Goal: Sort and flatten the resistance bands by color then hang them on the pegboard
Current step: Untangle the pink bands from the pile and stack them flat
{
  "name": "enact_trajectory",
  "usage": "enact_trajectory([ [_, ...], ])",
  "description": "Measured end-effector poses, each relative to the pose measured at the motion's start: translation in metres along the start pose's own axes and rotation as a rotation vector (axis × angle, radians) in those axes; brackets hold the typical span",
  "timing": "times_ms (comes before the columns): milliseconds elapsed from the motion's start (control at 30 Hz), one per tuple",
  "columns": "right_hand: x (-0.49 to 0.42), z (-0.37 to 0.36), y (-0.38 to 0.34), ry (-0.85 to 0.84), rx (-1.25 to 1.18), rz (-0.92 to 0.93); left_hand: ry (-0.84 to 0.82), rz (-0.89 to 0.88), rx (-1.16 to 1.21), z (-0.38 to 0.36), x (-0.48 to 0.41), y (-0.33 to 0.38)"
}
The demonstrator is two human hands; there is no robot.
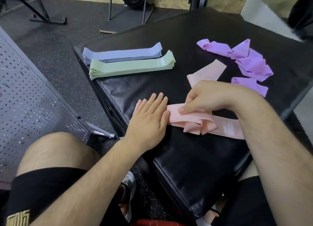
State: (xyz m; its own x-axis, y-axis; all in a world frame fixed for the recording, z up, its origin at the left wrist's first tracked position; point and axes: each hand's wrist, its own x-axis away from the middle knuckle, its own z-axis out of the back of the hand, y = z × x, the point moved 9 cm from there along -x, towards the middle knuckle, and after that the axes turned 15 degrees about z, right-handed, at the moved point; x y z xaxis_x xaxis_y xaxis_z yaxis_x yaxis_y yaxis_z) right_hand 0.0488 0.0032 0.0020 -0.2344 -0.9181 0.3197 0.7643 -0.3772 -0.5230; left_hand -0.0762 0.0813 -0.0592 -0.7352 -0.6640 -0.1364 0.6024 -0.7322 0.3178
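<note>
— What have they got hold of?

— The pink bands point(191, 120), a rumpled bunch on the black padded bench point(186, 171). The right hand point(208, 97) is curled round one strip, with the thumb on top and the fingers tucked behind. The left hand point(149, 119) lies flat on that strip's other end, fingers straight and together, pressing it to the pad.

— So the strip runs between the hands?

— Yes, smooth from the pressing palm across to the grip. Just below the grip the rest is folded over on itself. One longer pink piece with a pale label runs off beneath the right forearm.

— Any more pink?

— A loose pink band point(208, 71), just beyond the gripping knuckles and bent on the pad. Its near end is hidden behind the hand, so I can't tell whether it joins the bunch.

— And the other colours?

— Farther out, to the right of the grip, the purple bands point(250, 64) lie twisted and scattered. Out beyond the flat hand, by the bench's far left edge, two neat stacks sit side by side. The green stack point(132, 67) is the nearer, and the blue-grey stack point(122, 53) sits right behind it.

— The pegboard?

— The pegboard point(25, 98) is off the bench, down to the left of the pressing hand, on the speckled rubber floor point(50, 44). It's dark grey with rows of holes. Whether it leans or lies flat, I can't tell.
</note>
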Motion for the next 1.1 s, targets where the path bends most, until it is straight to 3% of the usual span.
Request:
enact_trajectory([
  [300, 0.010, 0.000, -0.017, -0.009, -0.225, 0.141, -0.025, 0.014, 0.024, -0.001, 0.001, -0.001],
  [467, 0.025, 0.009, -0.005, 0.042, -0.253, 0.045, -0.039, 0.032, 0.007, -0.001, -0.001, -0.002],
  [767, 0.044, 0.005, 0.030, -0.040, -0.164, -0.031, -0.020, 0.031, 0.008, 0.000, 0.001, -0.001],
  [1100, 0.043, -0.007, 0.066, 0.086, 0.065, -0.125, -0.112, 0.068, 0.010, 0.000, 0.002, 0.001],
])
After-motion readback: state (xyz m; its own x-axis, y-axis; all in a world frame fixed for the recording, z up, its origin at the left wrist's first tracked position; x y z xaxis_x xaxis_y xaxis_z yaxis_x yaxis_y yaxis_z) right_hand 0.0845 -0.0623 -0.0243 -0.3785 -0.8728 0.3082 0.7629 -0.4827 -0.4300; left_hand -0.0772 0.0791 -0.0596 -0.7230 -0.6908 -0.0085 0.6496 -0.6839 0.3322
